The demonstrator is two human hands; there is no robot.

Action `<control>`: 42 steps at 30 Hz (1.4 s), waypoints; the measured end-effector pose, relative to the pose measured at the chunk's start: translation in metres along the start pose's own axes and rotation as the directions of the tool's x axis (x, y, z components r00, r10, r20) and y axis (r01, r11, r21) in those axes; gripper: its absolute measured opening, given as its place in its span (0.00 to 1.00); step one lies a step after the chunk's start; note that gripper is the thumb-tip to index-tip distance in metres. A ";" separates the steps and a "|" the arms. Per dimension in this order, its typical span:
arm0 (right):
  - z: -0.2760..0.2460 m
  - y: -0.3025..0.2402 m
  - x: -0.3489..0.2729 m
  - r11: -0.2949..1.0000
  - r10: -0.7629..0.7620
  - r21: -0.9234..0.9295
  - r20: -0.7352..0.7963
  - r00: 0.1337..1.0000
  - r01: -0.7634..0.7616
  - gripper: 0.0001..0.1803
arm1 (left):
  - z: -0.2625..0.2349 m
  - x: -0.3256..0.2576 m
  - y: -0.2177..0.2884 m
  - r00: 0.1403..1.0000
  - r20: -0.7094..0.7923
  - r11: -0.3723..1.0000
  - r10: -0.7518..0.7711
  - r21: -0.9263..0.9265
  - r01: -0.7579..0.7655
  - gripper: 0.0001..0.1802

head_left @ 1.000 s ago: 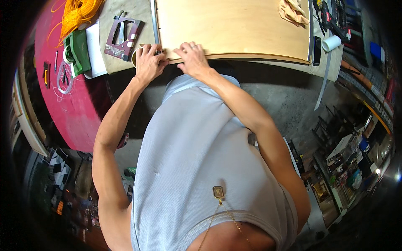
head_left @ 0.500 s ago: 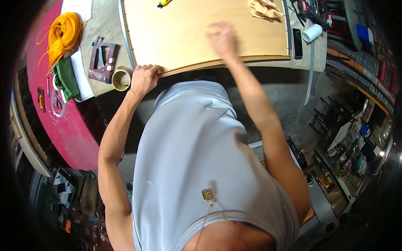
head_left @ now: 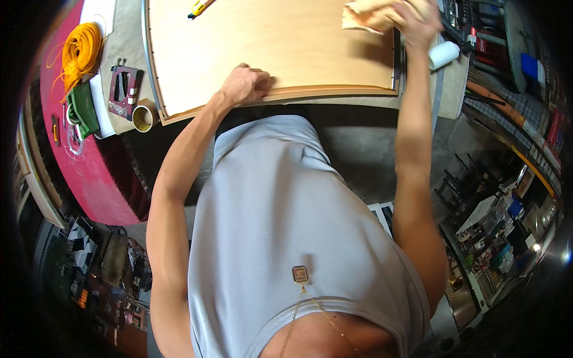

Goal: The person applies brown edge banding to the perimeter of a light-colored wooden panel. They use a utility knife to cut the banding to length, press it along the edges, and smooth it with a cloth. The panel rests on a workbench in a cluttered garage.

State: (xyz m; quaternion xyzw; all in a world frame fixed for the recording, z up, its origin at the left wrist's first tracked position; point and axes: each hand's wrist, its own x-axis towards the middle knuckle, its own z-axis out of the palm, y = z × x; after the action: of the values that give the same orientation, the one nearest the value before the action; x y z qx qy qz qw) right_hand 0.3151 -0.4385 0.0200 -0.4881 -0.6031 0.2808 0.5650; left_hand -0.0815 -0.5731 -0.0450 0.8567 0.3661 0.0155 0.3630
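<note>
A pale wooden panel [head_left: 310, 53] in a thin frame lies on the bench before me, its front edge near my body. My left hand [head_left: 246, 83] rests on the panel near that edge, fingers curled under; whether anything is inside them is hidden. At the panel's far right my right hand [head_left: 416, 27], slightly blurred, is closed on a crumpled tan cloth [head_left: 367, 17]. The cloth hangs over the panel and casts a shadow on it. A yellow utility knife [head_left: 200, 8] lies at the panel's far left.
Left of the panel are a roll of tape [head_left: 145, 116], a maroon staple gun [head_left: 124, 92], a green tool [head_left: 83, 110] and a coil of orange cord [head_left: 82, 51]. A white cylinder [head_left: 443, 55] lies right of it. Cluttered shelving [head_left: 507, 119] stands further right.
My right hand has gone right from the panel's middle and taken hold of the cloth. My left hand has slid right from the near left corner. The view has shifted slightly.
</note>
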 end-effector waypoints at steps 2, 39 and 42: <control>-0.053 -0.067 -0.004 0.997 -0.033 -0.076 -0.029 0.999 0.030 0.34 | 0.012 0.024 0.014 0.997 -0.054 0.999 0.049 -0.010 -0.050 0.11; -0.049 -0.023 -0.124 0.722 0.212 -0.377 0.919 0.332 0.581 0.05 | 0.032 0.035 0.044 0.926 -0.092 0.896 -0.367 0.232 0.378 0.38; -0.047 -0.013 -0.107 0.727 0.257 -0.265 0.960 0.106 0.634 0.04 | 0.001 -0.037 0.015 0.887 -0.166 0.817 -0.431 0.346 0.461 0.32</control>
State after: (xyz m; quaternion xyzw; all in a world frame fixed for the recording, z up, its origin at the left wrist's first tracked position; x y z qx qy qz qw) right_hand 0.3443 -0.5500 -0.0021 -0.2459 -0.9329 0.2182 -0.1471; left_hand -0.0993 -0.6045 -0.0273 0.7990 0.5668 -0.1062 0.1705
